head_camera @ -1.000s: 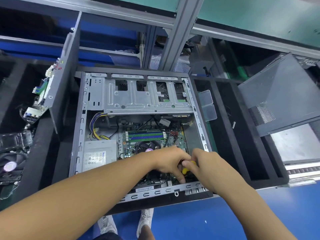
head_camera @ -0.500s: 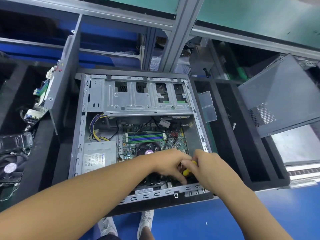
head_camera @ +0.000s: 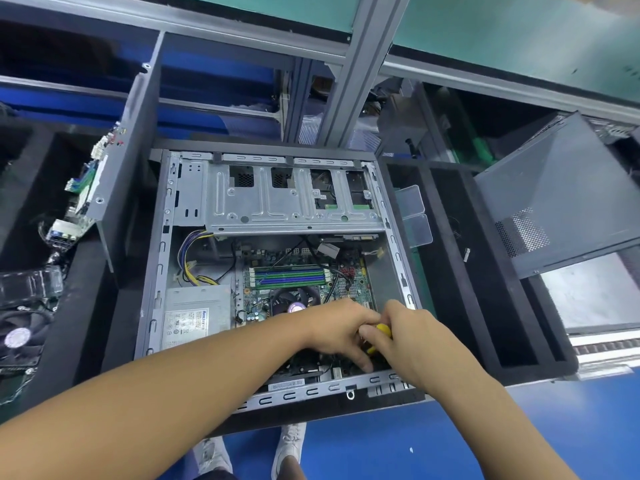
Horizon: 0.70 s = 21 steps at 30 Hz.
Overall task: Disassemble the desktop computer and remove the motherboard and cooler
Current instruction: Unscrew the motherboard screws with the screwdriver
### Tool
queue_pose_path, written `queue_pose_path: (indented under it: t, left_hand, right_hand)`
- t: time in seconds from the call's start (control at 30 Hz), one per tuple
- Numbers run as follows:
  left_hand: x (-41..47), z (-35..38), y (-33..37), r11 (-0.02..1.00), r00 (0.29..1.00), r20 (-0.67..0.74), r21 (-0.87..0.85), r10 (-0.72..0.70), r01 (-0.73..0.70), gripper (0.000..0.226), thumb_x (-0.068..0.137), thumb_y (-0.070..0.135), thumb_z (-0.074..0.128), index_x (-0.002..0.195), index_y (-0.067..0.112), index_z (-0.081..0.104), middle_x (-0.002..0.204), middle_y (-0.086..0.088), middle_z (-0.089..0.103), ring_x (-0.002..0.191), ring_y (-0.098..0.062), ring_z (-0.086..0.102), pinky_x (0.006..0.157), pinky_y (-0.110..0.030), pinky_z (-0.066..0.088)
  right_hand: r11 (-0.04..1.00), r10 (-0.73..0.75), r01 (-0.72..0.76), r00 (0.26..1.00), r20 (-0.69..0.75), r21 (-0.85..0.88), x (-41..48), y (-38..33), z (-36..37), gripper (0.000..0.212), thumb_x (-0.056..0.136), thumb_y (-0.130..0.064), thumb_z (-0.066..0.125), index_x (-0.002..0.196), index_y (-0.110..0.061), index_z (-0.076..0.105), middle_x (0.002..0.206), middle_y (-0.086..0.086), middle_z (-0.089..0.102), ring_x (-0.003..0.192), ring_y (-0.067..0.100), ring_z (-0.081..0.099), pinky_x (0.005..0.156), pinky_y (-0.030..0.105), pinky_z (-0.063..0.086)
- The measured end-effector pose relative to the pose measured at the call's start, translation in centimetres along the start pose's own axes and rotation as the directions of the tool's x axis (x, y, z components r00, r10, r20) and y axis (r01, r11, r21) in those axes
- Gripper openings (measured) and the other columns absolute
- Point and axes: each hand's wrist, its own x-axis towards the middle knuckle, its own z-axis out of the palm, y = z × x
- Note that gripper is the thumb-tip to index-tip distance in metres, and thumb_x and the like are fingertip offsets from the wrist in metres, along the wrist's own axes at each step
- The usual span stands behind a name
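So the computer case (head_camera: 157,271) lies open on its side in a black foam tray (head_camera: 485,323). The motherboard (head_camera: 356,289) sits in the near right part of the case. The cooler (head_camera: 287,299) is mounted on it, partly hidden behind the left hand (head_camera: 337,329). The power supply (head_camera: 197,313) is in the near left corner, and the drive cage (head_camera: 277,206) runs along the far edge.

Both hands meet over the board at the case's near right corner. The right hand (head_camera: 417,337) has its fingers wrapped around the yellow handle of a screwdriver (head_camera: 382,330). The left fingers are bent in against that same handle, with one fingertip down near the case's near edge. Can't tell if that hand is actually gripping or just steadying. A gray side panel (head_camera: 561,188) leans at the tray's right side, well apart from the case.
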Motion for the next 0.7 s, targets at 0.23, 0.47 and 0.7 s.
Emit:
queue_pose_path:
  t: [0.23,0.47,0.7]
  left_hand:
    - [-0.2,-0.6,-0.5,0.999,0.998,0.048,0.003,-0.04,0.04,0.025,0.077,0.033,0.083,0.088,0.018,0.066,0.083,0.002,0.068,0.062,-0.001,0.052,0.055,-0.013,0.037]
    - [0.0,-0.1,0.1,0.995,0.999,0.013,0.089,-0.042,0.041,0.039,0.07,0.041,0.086,0.085,0.025,0.055,0.069,0.013,0.056,0.061,-0.001,0.049,0.053,-0.019,0.033]
    - [-1.4,-1.1,-0.3,0.849,1.0,-0.001,0.528,0.007,-0.006,0.009,0.087,0.029,0.064,0.088,0.03,0.056,0.079,0.013,0.061,0.076,-0.012,0.057,0.082,-0.033,0.043]
  right_hand:
    - [0.992,-0.117,0.113,0.991,0.061,0.057,0.2,0.2,-0.3,0.011,0.093,-0.021,0.056,0.1,-0.026,0.048,0.095,-0.005,0.046,0.08,0.016,0.049,0.065,0.03,0.044]
    - [0.994,-0.098,0.097,0.995,0.004,0.045,0.2,0.3,0.6,0.02,0.096,-0.042,0.057,0.105,-0.026,0.048,0.087,-0.007,0.051,0.075,0.016,0.05,0.057,0.028,0.036]
    - [0.99,-0.106,0.112,0.992,-0.073,0.086,0.2,1.4,0.3,0.005,0.099,-0.026,0.052,0.104,-0.026,0.054,0.074,-0.009,0.052,0.058,0.008,0.047,0.046,0.019,0.03]
